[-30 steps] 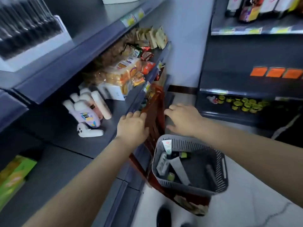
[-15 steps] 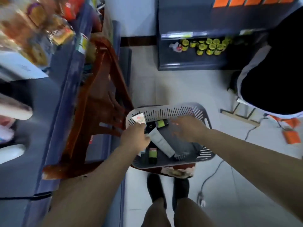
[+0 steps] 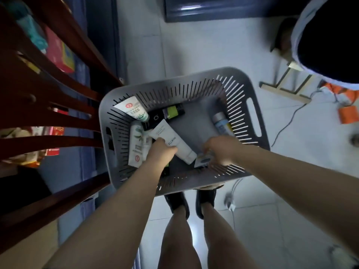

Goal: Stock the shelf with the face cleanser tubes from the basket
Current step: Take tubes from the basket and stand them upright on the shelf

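A grey slotted basket (image 3: 174, 78) sits below me with several face cleanser tubes inside. My left hand (image 3: 161, 152) reaches in with curled fingers and grips the long white tube (image 3: 165, 133), which lies slanted across the basket floor. My right hand (image 3: 221, 150) is blurred; its fingers curl over a small white and blue tube (image 3: 203, 161) near the front wall. A white tube with a red logo (image 3: 132, 109), a white and green tube (image 3: 137, 146), a black and green tube (image 3: 172, 111) and a silver-blue one (image 3: 220, 123) lie loose.
A dark red wooden chair (image 3: 58, 117) stands at the left and the basket sits by it. Behind its slats is the blue shelf unit (image 3: 87, 171) with packets. Another person in dark clothes (image 3: 330, 35) is at the top right. A cable (image 3: 287, 123) runs over the white floor.
My view has tipped from the shelf straight down into the basket. Both hands have dropped from the shelf edge and chair into the basket and closed over tubes.
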Action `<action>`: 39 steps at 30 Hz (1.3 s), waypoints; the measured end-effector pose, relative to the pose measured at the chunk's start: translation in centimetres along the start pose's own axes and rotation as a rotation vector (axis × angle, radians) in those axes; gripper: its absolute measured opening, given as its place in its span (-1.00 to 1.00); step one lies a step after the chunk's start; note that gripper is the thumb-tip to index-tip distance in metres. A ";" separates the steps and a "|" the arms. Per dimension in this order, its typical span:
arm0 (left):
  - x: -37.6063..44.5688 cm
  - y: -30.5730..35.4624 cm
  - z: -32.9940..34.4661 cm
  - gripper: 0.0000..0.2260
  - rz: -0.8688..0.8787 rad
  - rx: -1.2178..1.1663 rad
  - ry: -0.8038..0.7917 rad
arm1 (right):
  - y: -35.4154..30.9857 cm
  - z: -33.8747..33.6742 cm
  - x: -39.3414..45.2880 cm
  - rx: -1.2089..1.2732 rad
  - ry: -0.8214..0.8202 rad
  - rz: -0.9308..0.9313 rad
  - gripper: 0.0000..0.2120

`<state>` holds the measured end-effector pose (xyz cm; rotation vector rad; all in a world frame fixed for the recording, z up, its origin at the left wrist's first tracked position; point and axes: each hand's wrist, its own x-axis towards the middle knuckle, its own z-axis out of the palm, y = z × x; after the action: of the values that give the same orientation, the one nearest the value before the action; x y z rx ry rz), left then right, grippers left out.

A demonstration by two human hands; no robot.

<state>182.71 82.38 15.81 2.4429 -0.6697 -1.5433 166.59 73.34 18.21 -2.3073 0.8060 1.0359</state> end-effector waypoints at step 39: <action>-6.5 5.1 -5.9 -0.66 0.299 -0.798 0.191 | -2.2 -10.3 -2.9 2.107 0.138 0.151 -0.49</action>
<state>184.16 80.39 25.63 1.7591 -0.2772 -1.1363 171.63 69.30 27.04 -0.4432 1.1522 -0.2200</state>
